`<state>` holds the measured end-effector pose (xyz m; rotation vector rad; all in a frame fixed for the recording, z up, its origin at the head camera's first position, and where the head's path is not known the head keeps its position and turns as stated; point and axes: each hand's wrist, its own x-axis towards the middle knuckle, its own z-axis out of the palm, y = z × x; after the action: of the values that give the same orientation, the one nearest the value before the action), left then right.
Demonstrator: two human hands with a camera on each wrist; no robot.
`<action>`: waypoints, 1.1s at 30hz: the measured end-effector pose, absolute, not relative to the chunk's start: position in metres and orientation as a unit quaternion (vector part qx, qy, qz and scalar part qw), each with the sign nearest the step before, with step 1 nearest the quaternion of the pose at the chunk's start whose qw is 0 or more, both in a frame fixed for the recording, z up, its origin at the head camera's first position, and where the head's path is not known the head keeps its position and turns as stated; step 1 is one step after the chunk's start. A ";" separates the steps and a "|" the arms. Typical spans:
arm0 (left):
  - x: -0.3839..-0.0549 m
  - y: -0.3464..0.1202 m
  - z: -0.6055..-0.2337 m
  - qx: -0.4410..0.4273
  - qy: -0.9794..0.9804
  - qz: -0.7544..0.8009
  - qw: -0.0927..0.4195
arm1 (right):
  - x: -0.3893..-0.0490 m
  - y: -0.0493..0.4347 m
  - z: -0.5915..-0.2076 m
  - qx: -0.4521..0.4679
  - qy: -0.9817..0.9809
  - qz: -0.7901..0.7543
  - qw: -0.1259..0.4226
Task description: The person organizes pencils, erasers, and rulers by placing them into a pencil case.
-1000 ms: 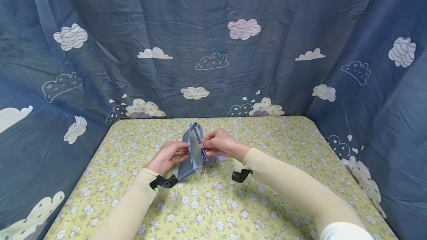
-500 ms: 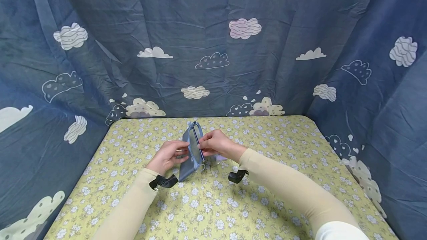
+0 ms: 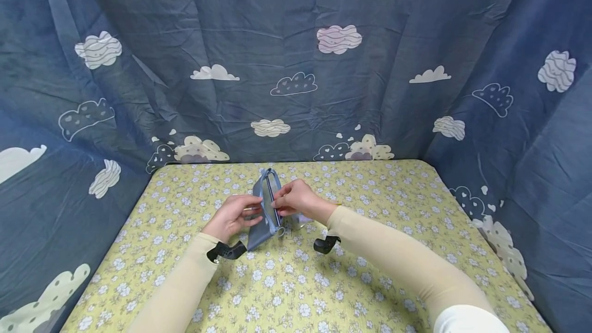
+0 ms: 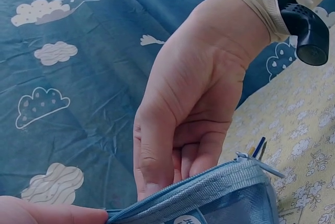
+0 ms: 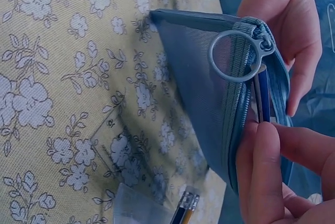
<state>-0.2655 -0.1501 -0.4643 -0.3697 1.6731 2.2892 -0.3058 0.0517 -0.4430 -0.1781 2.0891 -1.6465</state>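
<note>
A blue mesh zip pencil pouch (image 3: 262, 225) stands on its edge with its mouth unzipped. My left hand (image 3: 236, 215) holds its left side by the rim, fingers (image 5: 301, 82) at the far lip in the right wrist view. My right hand (image 3: 298, 199) pinches a dark blue pencil (image 5: 264, 98) between thumb and fingers. That pencil lies lengthwise within the mouth, between the zip edges. A round zip pull (image 5: 211, 59) hangs at the pouch's near end. In the left wrist view the pouch (image 4: 230, 187) hides my right fingertips.
On the yellow floral tablecloth (image 3: 305, 281), several items lie right of the pouch: pencils (image 5: 187, 208) with metal ferrules, a clear set square (image 5: 107, 156) and a clear plastic piece (image 5: 138, 205). A lilac item (image 3: 303, 218) shows below my right hand. A blue cloud-print curtain (image 3: 296, 112) surrounds the table.
My right hand has shifted slightly left and lowered the pencil; its near end, earlier poking out beyond the pouch's rim, now lies inside the mouth. My left hand stays put.
</note>
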 end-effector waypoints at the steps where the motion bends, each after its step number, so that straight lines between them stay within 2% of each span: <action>1: -0.265 -0.150 -0.464 -0.127 0.579 0.793 0.142 | -0.306 0.051 -0.444 -0.063 0.763 -0.600 0.234; 16: -0.264 -0.151 -0.464 -0.123 0.559 0.805 0.157 | -0.303 0.041 -0.446 -0.075 0.762 -0.599 0.233; 33: -0.265 -0.153 -0.466 -0.132 0.556 0.807 0.151 | -0.310 0.075 -0.421 -0.122 0.774 -0.579 0.225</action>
<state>-0.2646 -0.1525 -0.4662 -0.3781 1.5957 2.3177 -0.3098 0.0746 -0.4208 -0.3378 2.1367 -1.5965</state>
